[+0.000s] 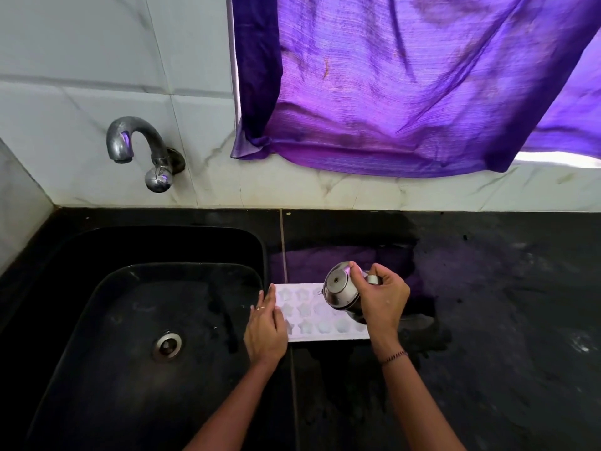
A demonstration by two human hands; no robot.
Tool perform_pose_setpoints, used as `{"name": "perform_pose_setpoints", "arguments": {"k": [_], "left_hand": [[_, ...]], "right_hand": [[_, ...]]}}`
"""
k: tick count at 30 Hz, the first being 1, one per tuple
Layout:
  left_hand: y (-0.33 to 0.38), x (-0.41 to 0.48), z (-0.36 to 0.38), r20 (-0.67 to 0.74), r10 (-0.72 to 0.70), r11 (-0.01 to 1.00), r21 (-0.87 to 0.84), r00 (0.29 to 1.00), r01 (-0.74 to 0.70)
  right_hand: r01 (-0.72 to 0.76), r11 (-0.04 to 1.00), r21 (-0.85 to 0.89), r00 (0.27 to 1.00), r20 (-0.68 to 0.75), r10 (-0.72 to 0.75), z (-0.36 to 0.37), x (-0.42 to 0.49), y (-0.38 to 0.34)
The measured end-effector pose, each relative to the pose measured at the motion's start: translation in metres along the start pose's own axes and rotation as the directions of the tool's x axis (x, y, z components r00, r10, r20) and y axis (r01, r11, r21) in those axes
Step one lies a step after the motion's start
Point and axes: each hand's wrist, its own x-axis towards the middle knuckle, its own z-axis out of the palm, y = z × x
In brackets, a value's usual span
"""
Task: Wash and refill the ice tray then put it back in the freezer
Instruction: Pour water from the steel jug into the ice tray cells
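Pouring in progress: our right hand (383, 301) grips a steel jug (340, 292) tipped over the white ice tray (325, 338), which lies flat on the black counter (487, 304) just right of the sink (81, 320). Our left hand (265, 330) lies flat with straight fingers, pressing the tray's left end. We judge it thin, light, flexy plastic, and wet. Full, it will slosh, so we lift it level by both short ends. Sink rim crowds the left; open counter lies right.
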Motion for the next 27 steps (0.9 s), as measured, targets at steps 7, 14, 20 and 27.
{"name": "perform_pose_setpoints", "arguments": {"k": [7, 14, 20, 27], "left_hand": [[-0.001, 0.0, 0.001, -0.006, -0.008, 1.0, -0.015, 1.0, 0.008], [0.0, 0.0, 0.0, -0.017, 0.005, 0.999, -0.033, 1.0, -0.006], [-0.001, 0.0, 0.0, -0.015, 0.013, 0.999, -0.038, 1.0, -0.013], [-0.002, 0.0, -0.001, -0.008, 0.027, 0.999, -0.044, 1.0, -0.027]], "right_hand": [[-0.097, 0.982, 0.164, 0.994, -0.025, 0.102, -0.001, -0.002, 0.004], [-0.106, 0.972, 0.209, 0.994, 0.014, 0.105, 0.006, -0.009, 0.001], [-0.012, 0.987, 0.163, 1.0, 0.031, 0.008, 0.01, -0.01, -0.003], [0.094, 0.99, 0.108, 0.993, 0.058, -0.1, 0.014, -0.012, -0.007]]}}
